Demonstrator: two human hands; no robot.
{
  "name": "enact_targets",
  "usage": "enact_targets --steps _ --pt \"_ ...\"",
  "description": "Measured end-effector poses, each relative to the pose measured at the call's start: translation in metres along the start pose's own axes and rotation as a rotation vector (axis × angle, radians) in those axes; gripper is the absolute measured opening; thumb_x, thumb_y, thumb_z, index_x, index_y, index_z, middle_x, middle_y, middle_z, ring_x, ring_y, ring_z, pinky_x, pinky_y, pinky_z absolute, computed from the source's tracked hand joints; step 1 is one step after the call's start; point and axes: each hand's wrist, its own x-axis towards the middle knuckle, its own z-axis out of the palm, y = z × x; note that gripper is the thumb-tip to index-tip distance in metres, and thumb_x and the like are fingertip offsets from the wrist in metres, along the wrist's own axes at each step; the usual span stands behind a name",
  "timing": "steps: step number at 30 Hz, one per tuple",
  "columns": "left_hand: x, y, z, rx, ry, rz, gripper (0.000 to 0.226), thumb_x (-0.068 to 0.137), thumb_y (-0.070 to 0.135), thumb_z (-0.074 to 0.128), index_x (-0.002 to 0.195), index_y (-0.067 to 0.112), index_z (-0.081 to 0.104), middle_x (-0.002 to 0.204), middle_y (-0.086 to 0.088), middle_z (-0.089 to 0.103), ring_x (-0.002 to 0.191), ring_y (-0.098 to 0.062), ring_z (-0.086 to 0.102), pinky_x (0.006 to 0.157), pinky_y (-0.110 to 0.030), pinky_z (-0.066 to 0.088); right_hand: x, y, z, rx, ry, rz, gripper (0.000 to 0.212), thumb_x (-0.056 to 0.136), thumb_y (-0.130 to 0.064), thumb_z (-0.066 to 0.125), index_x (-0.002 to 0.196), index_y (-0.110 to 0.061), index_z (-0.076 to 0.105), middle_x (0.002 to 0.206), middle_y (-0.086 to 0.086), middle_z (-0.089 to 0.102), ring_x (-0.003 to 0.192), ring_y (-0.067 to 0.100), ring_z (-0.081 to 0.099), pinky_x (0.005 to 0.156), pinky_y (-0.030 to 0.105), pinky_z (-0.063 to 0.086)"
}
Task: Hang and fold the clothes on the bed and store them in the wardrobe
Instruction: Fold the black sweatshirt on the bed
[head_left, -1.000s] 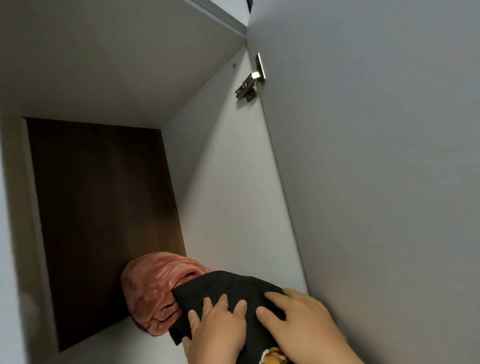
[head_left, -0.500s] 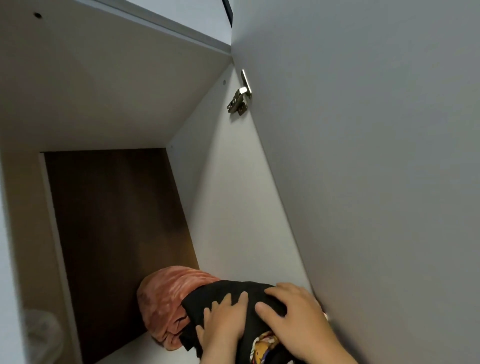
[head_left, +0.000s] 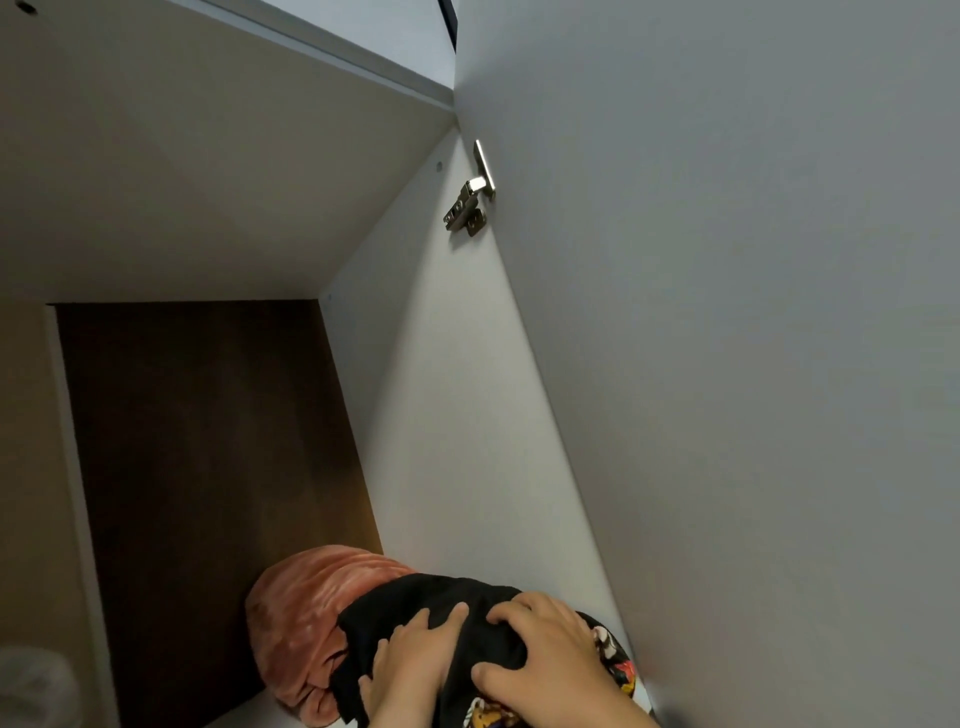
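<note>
Both hands, left (head_left: 415, 660) and right (head_left: 550, 660), flat on black garment (head_left: 415, 603) against pink bundle (head_left: 301, 613) beside wardrobe side wall (head_left: 457, 415).

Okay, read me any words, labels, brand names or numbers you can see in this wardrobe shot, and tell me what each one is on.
No readable text.
Black garment: a colourful print shows beside the right hand, pictures only, no letters legible.
Door hinge: no marking can be made out.
Pink garment: plain.
</note>
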Motion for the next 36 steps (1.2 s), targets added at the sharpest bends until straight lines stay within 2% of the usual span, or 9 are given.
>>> enact_targets --steps 3,7,9,12,14,18,24,33,36 --pt "-0.006 -0.002 -0.001 -0.047 0.018 0.03 0.078 0.082 0.078 0.026 0.148 0.037 0.029 0.157 0.001 0.026 0.146 -0.026 0.016 0.118 -0.052 0.009 -0.001 -0.002 -0.004 -0.014 -0.001 -0.016 0.071 0.061 -0.076 0.048 0.126 -0.047 0.05 0.116 -0.027 0.039 0.124 0.005 0.032 0.1 0.026 0.023" --pt "-0.02 -0.009 0.002 -0.087 0.102 0.088 0.076 0.081 0.079 0.031 0.144 0.037 0.037 0.152 0.004 0.037 0.144 -0.024 0.022 0.118 -0.05 0.013 -0.02 -0.003 -0.006 -0.086 0.102 -0.042 0.079 0.067 -0.081 0.035 0.136 -0.044 0.047 0.137 -0.022 0.041 0.132 0.006 0.031 0.116 0.03 0.017" --pt "-0.026 -0.009 -0.001 -0.053 0.173 0.123 0.07 0.083 0.074 0.04 0.141 0.036 0.043 0.147 0.005 0.044 0.14 -0.024 0.032 0.117 -0.048 0.019 -0.031 -0.007 -0.01 -0.13 0.211 -0.013 0.084 0.066 -0.084 0.025 0.137 -0.044 0.046 0.145 -0.018 0.038 0.138 0.007 0.027 0.12 0.032 0.007" --pt "-0.031 -0.007 -0.007 -0.065 0.233 0.155 0.055 0.088 0.06 0.047 0.136 0.035 0.05 0.139 0.007 0.052 0.131 -0.022 0.044 0.114 -0.046 0.028 -0.045 -0.012 -0.016 -0.15 0.188 0.094 0.091 0.064 -0.087 0.022 0.144 -0.046 0.033 0.157 -0.01 0.023 0.145 0.016 0.016 0.12 0.038 0.012" --pt "-0.034 -0.005 -0.006 -0.106 0.159 0.115 0.057 0.09 0.06 0.041 0.14 0.033 0.045 0.145 0.003 0.046 0.136 -0.025 0.038 0.115 -0.048 0.024 -0.048 -0.011 -0.017 -0.181 0.093 0.149 0.094 0.065 -0.087 0.025 0.149 -0.045 0.02 0.161 -0.004 0.013 0.148 0.021 0.008 0.121 0.041 0.01" --pt "-0.037 -0.001 0.002 -0.035 -0.018 0.059 0.079 0.087 0.071 0.028 0.153 0.028 0.017 0.161 -0.004 0.011 0.149 -0.029 0.002 0.118 -0.053 0.01 -0.044 -0.005 -0.012 -0.212 0.016 0.142 0.089 0.074 -0.083 0.031 0.151 -0.043 0.011 0.162 -0.005 0.006 0.15 0.02 0.001 0.122 0.04 0.006" --pt "-0.047 -0.006 0.003 -0.037 0.005 0.054 0.079 0.089 0.07 0.03 0.154 0.029 0.012 0.163 -0.003 0.006 0.149 -0.027 -0.003 0.118 -0.053 0.008 -0.04 0.0 -0.008 -0.172 0.036 0.053 0.091 0.071 -0.082 0.03 0.151 -0.04 0.017 0.156 -0.012 0.018 0.147 0.013 0.01 0.121 0.036 0.015" --pt "-0.101 -0.015 -0.009 -0.183 0.129 0.272 0.049 0.096 0.052 0.039 0.138 0.029 0.049 0.144 0.007 0.047 0.133 -0.017 0.041 0.11 -0.039 0.037 -0.065 -0.001 -0.02 -0.001 0.16 0.022 0.068 0.085 -0.066 0.049 0.147 -0.047 0.028 0.157 -0.018 0.021 0.145 0.004 0.017 0.117 0.028 0.019" --pt "-0.127 -0.023 -0.013 -0.192 0.157 0.39 0.042 0.096 0.049 0.041 0.134 0.033 0.053 0.14 0.012 0.051 0.127 -0.011 0.046 0.109 -0.032 0.037 -0.078 -0.002 -0.03 -0.024 0.23 -0.007 0.06 0.089 -0.06 0.05 0.145 -0.047 0.033 0.157 -0.019 0.024 0.143 0.0 0.02 0.116 0.022 0.019"
